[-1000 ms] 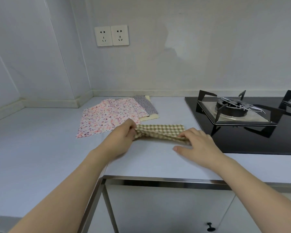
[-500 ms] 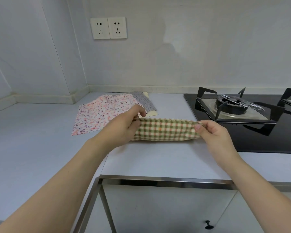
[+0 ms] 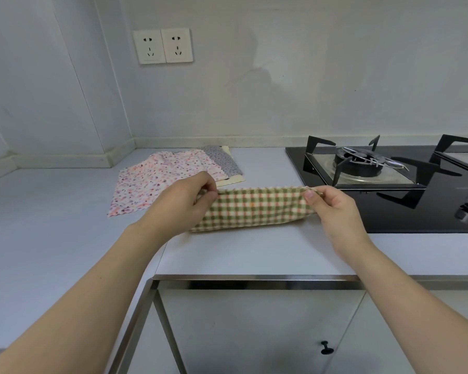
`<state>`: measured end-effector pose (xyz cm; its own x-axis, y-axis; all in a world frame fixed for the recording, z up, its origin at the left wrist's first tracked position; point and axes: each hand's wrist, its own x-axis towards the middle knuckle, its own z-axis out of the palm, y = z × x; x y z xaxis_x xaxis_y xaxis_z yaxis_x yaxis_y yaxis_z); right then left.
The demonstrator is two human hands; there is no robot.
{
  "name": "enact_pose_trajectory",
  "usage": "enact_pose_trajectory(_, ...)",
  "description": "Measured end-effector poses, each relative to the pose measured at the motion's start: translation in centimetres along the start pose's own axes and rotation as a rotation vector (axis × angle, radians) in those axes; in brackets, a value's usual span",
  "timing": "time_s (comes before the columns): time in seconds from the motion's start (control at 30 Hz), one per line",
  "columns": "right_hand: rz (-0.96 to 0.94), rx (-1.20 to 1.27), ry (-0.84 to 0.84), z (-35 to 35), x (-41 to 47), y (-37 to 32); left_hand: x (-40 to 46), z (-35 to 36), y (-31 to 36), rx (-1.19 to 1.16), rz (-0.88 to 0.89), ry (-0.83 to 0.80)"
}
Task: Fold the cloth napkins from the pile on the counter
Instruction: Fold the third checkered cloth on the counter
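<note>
The green checked napkin (image 3: 257,207) is stretched between both hands as a folded band, its lower edge touching the pale worktop (image 3: 65,238) near the front edge. The left hand (image 3: 184,203) pinches the band's upper left corner between thumb and fingers; the right hand (image 3: 333,206) pinches the upper right corner the same way. Farther back and to the left lies the pile (image 3: 173,179): a pink floral napkin (image 3: 157,182) spread flat on top, a grey patterned one (image 3: 224,163) showing at its right side, and a cream one (image 3: 234,180) peeking out beneath. To the right, set into the worktop, is a black gas hob (image 3: 389,184). Two wall sockets (image 3: 162,45) sit above the pile
</note>
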<state>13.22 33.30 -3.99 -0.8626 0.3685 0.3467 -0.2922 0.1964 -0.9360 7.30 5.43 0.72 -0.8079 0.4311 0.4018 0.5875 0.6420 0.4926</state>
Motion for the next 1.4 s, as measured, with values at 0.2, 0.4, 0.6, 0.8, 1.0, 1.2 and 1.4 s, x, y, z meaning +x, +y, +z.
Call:
enact_pose_trajectory(0.2, -0.006, 0.020, 0.008, 0.0, -0.1, -0.2, 0.2, -0.6, 0.2, -0.042, -0.096, 0.057)
enact_pose_trajectory(0.4, -0.009, 0.021, 0.021, 0.1, -0.2, -0.6, 0.3, -1.0, 0.4, -0.026, -0.152, 0.099)
enact_pose_trajectory(0.6, -0.084, -0.114, 0.171, 1.0, 1.8, -4.2, 0.8, -2.2, 2.3, -0.083, -0.137, 0.119)
enact_pose_trajectory(0.8, -0.318, -0.589, 0.219, 1.3, 5.7, -8.6, 1.2, -3.3, 4.1, -0.295, -0.135, 0.006)
enact_pose_trajectory(1.0, -0.171, -1.101, -0.035, 3.4, 6.5, -3.2, 1.3, -1.0, 1.1, -0.098, -0.222, -0.060)
enact_pose_trajectory(1.2, -0.164, -1.208, -0.125, 6.1, 7.4, 1.2, 0.8, 2.5, -1.9, 0.127, -0.265, -0.080)
enact_pose_trajectory(1.4, -0.300, -1.390, -0.096, 7.3, 7.5, 1.3, 0.9, 3.6, -2.3, 0.335, -0.187, -0.016)
